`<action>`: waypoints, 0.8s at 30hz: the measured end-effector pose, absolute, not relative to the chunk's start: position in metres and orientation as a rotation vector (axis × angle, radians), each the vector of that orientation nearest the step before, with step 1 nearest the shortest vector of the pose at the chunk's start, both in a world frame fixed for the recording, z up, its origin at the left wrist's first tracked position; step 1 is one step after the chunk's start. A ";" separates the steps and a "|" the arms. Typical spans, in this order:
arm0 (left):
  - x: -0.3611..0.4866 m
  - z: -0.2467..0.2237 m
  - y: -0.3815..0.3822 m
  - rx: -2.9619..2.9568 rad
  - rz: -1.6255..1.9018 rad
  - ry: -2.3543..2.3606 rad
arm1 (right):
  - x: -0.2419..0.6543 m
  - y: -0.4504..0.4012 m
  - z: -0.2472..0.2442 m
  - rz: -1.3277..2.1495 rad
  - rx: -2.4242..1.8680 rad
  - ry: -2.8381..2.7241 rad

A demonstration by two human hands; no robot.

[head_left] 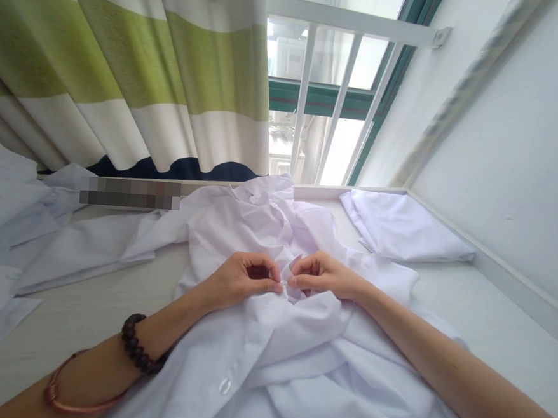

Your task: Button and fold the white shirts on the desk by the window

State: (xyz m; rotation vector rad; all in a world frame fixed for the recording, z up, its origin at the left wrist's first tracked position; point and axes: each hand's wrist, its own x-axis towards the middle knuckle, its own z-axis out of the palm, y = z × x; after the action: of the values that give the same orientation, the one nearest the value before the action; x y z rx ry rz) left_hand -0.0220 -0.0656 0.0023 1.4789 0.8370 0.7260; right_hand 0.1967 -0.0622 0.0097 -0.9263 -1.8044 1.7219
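Note:
A white button-up shirt (pixel 239 225) is spread out in front of me, its collar toward the window and its sleeves out to the sides. At the middle of its front, my left hand (pixel 243 276) pinches the front edge between thumb and index finger. Close against it, my right hand (pixel 322 274) pinches the facing edge of the same shirt. Whatever small button lies between the fingertips is mostly hidden. Lower on the front, a button (pixel 225 386) shows on the loose, wrinkled cloth. A dark bead bracelet and a copper-coloured bangle circle my left wrist and forearm.
A folded white garment (pixel 406 227) lies at the back right by the wall. More white clothes (pixel 11 209) are heaped at the left, near a blurred-out patch. Behind stand a green-and-white curtain (pixel 126 64) and white window bars (pixel 336 105).

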 end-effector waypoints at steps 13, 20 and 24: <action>-0.021 0.001 -0.067 1.647 0.749 0.924 | 0.210 -0.048 0.009 1.813 -0.913 -1.903; -0.021 0.001 -0.067 1.672 0.772 0.905 | 0.208 -0.049 0.007 1.849 -0.871 -1.833; -0.021 0.002 -0.066 1.641 0.782 0.875 | 0.208 -0.048 0.005 1.873 -0.907 -1.763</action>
State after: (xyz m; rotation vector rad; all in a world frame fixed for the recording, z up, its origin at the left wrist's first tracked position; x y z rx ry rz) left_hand -0.0209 -0.0664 0.0021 1.6405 0.8749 0.7820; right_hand 0.2083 -0.0483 0.0047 -0.9065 -1.7632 1.8730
